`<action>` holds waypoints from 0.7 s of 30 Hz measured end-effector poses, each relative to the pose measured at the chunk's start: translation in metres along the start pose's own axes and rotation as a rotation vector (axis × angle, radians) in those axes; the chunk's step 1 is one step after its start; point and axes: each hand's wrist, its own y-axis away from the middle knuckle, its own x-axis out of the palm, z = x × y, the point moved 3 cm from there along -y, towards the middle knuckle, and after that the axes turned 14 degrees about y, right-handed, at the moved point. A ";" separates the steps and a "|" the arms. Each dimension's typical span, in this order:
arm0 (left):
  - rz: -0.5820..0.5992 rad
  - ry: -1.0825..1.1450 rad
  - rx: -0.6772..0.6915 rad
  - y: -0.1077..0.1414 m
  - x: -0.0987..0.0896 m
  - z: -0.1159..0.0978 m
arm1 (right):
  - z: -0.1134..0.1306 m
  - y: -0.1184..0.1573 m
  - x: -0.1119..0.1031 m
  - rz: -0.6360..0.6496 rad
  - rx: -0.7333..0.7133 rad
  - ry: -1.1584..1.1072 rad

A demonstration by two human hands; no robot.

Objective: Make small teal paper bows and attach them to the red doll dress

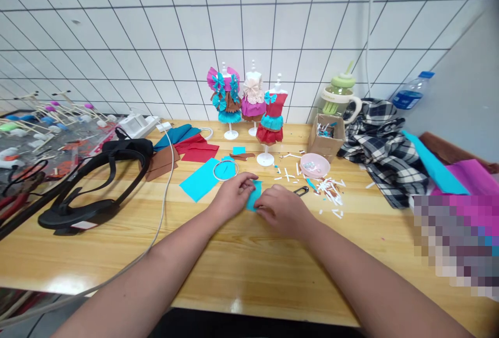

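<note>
A small strip of turquoise paper (254, 198) lies on the table between my two hands. My left hand (235, 192) has its fingers curled together on the strip's left side. My right hand (284, 209) pinches the strip near its lower right edge. Left of my left hand lies a larger turquoise sheet (199, 180), with a thin pale ring (214, 170) over its right end. A black loop-shaped tool (301, 191), partly hidden, lies just beyond my right hand.
Three mini dress forms (266, 160) in paper dresses stand behind. At right are a pink bowl (315, 166), white scraps (330, 191), a cardboard box (325, 144) and a plaid cloth (382, 151). A black headset (95, 208) and white cable (162, 218) are at left.
</note>
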 end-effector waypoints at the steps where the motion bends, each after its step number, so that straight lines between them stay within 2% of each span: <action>1: -0.004 -0.020 0.014 0.000 -0.005 -0.001 | 0.003 -0.001 0.003 0.031 -0.018 0.013; 5: 0.143 -0.194 0.127 0.004 -0.018 -0.014 | 0.001 -0.001 0.008 0.133 -0.057 0.073; 10: 0.320 -0.429 0.185 0.008 -0.005 -0.018 | -0.011 0.001 0.001 0.111 0.011 0.110; 14: 0.322 -0.466 0.188 0.008 0.006 -0.015 | -0.008 0.000 0.001 0.087 0.094 0.139; 21: 0.322 -0.493 0.172 0.008 0.005 -0.014 | -0.006 0.000 0.008 0.203 0.167 0.146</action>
